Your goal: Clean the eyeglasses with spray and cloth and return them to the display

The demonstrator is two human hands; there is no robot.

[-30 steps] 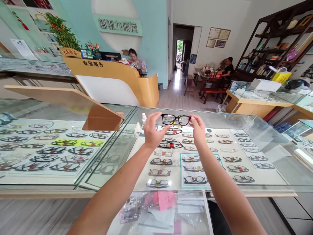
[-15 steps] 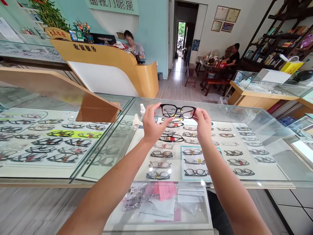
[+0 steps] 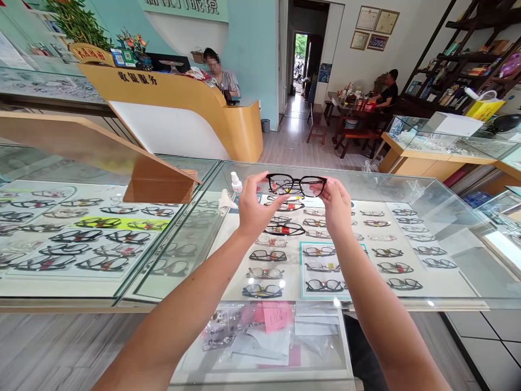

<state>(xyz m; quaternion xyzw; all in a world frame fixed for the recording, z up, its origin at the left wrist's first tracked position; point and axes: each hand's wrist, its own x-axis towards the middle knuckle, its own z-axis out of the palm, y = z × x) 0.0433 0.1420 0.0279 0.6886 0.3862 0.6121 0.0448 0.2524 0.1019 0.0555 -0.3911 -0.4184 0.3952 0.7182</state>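
Note:
A pair of black-framed eyeglasses (image 3: 297,181) is held up above the glass display case (image 3: 368,190), lenses facing the camera. My left hand (image 3: 255,209) pinches the frame at its left end between thumb and fingers. At the opposite end, my right hand (image 3: 338,209) grips near the hinge, and its fingertips show through the right lens. Rows of other eyeglasses (image 3: 268,255) lie inside the case under the glass. Just left of my left hand stand a small white spray bottle (image 3: 236,182) and a crumpled white cloth (image 3: 226,202).
A brown wooden stand (image 3: 160,182) sits on the left case. Below, a drawer (image 3: 264,376) holds plastic bags and pink and white papers. Beyond the case are a yellow-fronted counter (image 3: 240,133) with a person behind it and a wooden table (image 3: 340,103) with another person seated.
The eyeglasses stay held in both hands at nearly the same spot. My right fingers have shifted slightly inward behind the right lens. The camera view has moved a little.

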